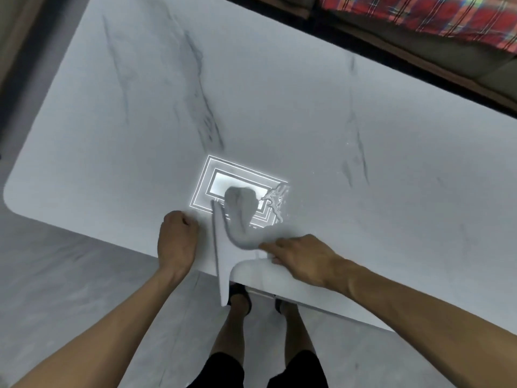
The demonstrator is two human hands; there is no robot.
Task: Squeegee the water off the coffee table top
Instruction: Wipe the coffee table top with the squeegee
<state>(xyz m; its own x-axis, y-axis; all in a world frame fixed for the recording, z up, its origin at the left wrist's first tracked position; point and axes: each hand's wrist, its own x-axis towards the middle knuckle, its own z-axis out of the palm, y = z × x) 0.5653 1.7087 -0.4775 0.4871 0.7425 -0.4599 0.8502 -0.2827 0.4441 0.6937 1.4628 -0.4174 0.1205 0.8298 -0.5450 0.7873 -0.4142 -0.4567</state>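
Marble-patterned white surface [279,93] fills most of the frame, with grey floor at lower left and a red plaid fabric [447,21] in the upper right corner. A ceiling light reflects as nested bright rectangles at frame centre. Just right of that reflection a small puddle of water [278,201] breaks up the bright lines.

The squeegee [223,247] sits at the near edge, lower centre. Its long blade runs roughly up and down the frame, and its lower end overhangs the edge. The right hand [300,257] holds the handle, fingers curled loosely around it (the handle is largely hidden and blurred). The blade appears placed to draw water toward the edge.

The left hand [176,242] is closed in a fist, empty, resting on the surface just left of the blade, probably as a brace.
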